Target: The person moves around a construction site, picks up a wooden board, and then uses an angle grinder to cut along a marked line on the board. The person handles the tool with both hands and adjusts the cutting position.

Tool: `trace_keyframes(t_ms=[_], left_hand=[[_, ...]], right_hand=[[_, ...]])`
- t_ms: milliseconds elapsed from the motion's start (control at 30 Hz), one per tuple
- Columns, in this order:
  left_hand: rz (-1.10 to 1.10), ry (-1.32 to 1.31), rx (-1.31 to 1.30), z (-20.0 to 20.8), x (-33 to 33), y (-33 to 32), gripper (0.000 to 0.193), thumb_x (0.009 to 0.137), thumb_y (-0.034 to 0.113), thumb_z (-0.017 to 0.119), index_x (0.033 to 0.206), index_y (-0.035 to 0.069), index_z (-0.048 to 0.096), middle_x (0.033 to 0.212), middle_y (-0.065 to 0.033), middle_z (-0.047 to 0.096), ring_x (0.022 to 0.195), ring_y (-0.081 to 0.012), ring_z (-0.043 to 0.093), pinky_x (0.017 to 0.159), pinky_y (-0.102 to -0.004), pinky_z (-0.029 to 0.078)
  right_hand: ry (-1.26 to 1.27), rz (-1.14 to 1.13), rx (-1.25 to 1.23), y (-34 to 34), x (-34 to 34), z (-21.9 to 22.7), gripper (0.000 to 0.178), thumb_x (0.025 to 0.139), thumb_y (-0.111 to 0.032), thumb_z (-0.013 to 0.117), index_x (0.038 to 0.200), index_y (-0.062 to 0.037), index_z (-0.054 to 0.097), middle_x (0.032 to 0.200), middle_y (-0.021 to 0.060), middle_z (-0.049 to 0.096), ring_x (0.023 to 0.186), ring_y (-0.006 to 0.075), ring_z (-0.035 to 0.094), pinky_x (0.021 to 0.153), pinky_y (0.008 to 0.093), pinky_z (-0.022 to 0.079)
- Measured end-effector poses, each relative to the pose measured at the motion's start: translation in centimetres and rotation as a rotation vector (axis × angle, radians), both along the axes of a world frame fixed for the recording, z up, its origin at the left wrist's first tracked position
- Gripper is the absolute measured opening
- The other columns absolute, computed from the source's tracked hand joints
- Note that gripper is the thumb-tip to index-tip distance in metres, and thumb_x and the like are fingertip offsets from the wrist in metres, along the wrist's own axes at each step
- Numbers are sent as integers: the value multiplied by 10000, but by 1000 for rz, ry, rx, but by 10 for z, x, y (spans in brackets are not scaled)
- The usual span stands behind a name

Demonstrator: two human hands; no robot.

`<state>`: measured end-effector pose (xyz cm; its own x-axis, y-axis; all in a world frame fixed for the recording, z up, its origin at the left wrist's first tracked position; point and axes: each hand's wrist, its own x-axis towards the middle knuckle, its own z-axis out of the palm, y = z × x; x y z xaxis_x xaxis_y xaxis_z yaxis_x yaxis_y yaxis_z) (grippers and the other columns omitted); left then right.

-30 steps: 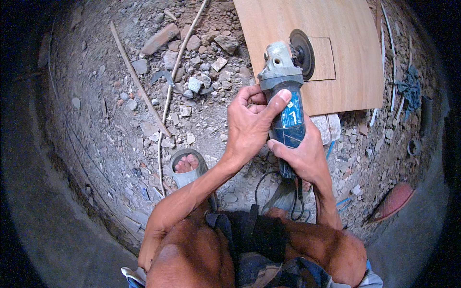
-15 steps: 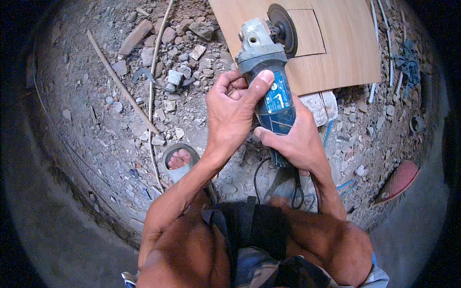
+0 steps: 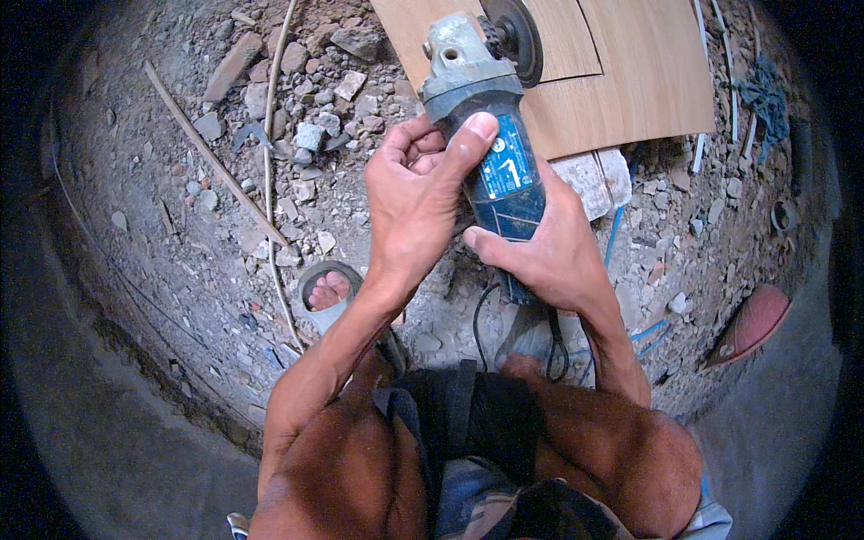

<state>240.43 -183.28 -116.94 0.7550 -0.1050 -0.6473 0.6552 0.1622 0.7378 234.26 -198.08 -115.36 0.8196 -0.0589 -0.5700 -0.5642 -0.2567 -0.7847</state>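
Both my hands hold a blue angle grinder [image 3: 504, 171] with a grey metal head, tilted over the near edge of a wooden panel [image 3: 630, 99]. My left hand [image 3: 418, 193] is closed at its side, thumb pressed on the body just below the head; its curled fingers are partly hidden. Lower down, my right hand [image 3: 558, 238] wraps round the rear of the body, thumb across the top. The dark cutting disc [image 3: 515, 40] sits at the head's right side, over the panel beside a thin dark rectangular cut line. Whether the disc touches the wood I cannot tell.
A whitish block [image 3: 594, 180] sits under the panel's near edge. Broken bricks and rubble [image 3: 310, 135] cover the ground, with thin wooden strips [image 3: 216, 157] at left. A black cord [image 3: 481, 328] hangs below the grinder. A blue cloth [image 3: 765, 103] and a reddish sandal [image 3: 754, 324] lie right.
My hands and the grinder appear slightly higher and further left in the picture. Panel and rubble have shifted similarly with the view. Both grips look the same.
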Motion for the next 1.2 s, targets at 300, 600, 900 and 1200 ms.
trace_keyframes(t_ms=[300, 600, 900, 1200], left_hand=[[-35, 0, 52, 2, -1, 1, 697, 867, 321, 882, 1251, -143, 529, 999, -146, 723, 869, -131, 702, 764, -242, 585], [-56, 15, 48, 2, -3, 2, 701, 874, 307, 875, 1263, -149, 514, 1005, -165, 736, 875, -131, 709, 770, -243, 586], [-45, 10, 51, 2, -4, 1, 699, 881, 298, 870, 1275, -151, 508, 1009, -159, 735, 884, -134, 712, 782, -243, 586], [-26, -71, 174, -2, -8, -4, 524, 881, 461, 826, 1055, -16, 696, 802, 24, 585, 714, -56, 482, 653, -218, 388]], right_hand=[[5, 3, 17, -1, -2, -1, 628, 704, -283, 882, 1176, 25, 605, 957, 173, 710, 874, 271, 704, 827, 400, 570], [18, -1, 18, -1, -5, 0, 638, 706, -285, 885, 1184, 29, 602, 966, 168, 709, 871, 264, 700, 821, 395, 569], [14, -4, 30, -1, -5, 2, 635, 705, -282, 885, 1183, 29, 605, 974, 164, 703, 885, 261, 697, 834, 391, 566], [14, 12, 16, -1, -4, 0, 675, 705, -282, 882, 1227, 30, 590, 991, 172, 706, 899, 268, 700, 849, 395, 566]])
